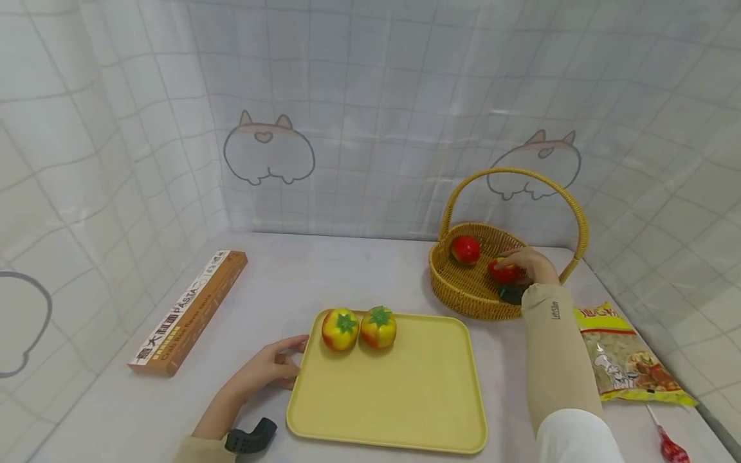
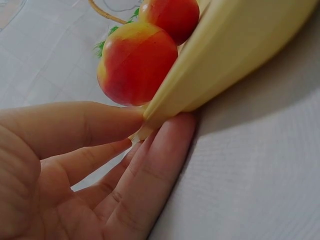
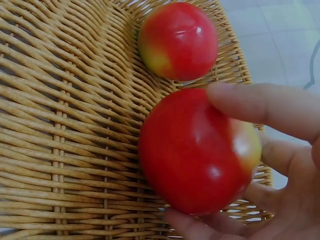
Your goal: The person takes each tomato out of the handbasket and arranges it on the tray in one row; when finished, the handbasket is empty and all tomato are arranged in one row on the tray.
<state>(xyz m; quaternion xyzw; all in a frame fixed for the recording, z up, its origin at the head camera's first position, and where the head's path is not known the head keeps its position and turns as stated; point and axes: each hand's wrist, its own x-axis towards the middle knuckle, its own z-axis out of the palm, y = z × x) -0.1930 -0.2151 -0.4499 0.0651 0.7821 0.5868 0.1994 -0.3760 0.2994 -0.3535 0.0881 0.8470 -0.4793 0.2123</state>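
The right grip (image 1: 534,265) holds a red fruit (image 3: 187,155) in the basket (image 1: 463,302), and that round, shiny fruit could slip out if held too loosely, while the left grip (image 1: 267,369) pinches the tray's (image 1: 388,399) edge and could roll its two fruits (image 1: 340,334) by tugging.

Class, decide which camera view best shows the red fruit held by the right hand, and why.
The right wrist view: the red fruit appears large and mostly uncovered, with the right hand holding it. The head view shows it small and partly hidden by the hand; the left wrist view does not show it.
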